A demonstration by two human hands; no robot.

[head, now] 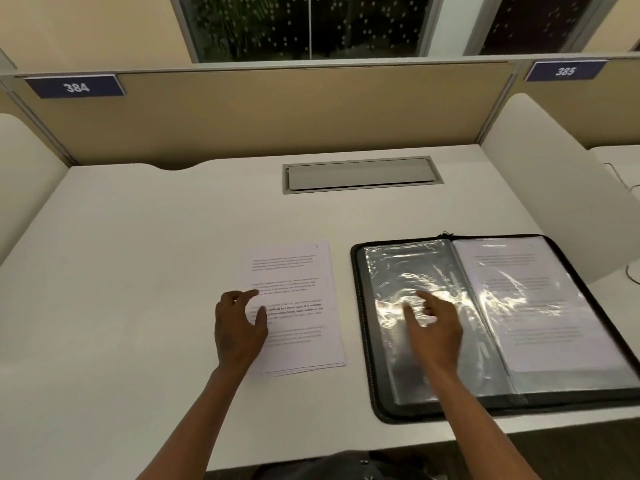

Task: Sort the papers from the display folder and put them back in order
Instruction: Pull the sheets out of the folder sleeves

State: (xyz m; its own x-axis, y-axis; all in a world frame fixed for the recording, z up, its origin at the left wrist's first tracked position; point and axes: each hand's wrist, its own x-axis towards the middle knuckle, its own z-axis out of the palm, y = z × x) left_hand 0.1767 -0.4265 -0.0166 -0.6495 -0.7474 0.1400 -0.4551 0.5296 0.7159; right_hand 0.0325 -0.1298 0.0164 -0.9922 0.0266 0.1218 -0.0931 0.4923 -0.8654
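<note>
Loose, spread grips: left hand [239,327] rests on the paper stack's [294,306] left edge, right hand [433,327] over the open display folder's [360,306] empty sleeve [391,271], bare surface [138,254] leftward.

- The desk [138,254] is showing plain off-white from edge to edge.
- The stack of papers [294,306] is showing white with grey and black lines of print.
- The display folder [360,323], near the desk's right edge, is showing a black border, with clear sleeves glinting white.
- The divider panel [277,112] is showing tan along the far edge.
- The number signs [76,86] are showing dark blue with white digits.
</note>
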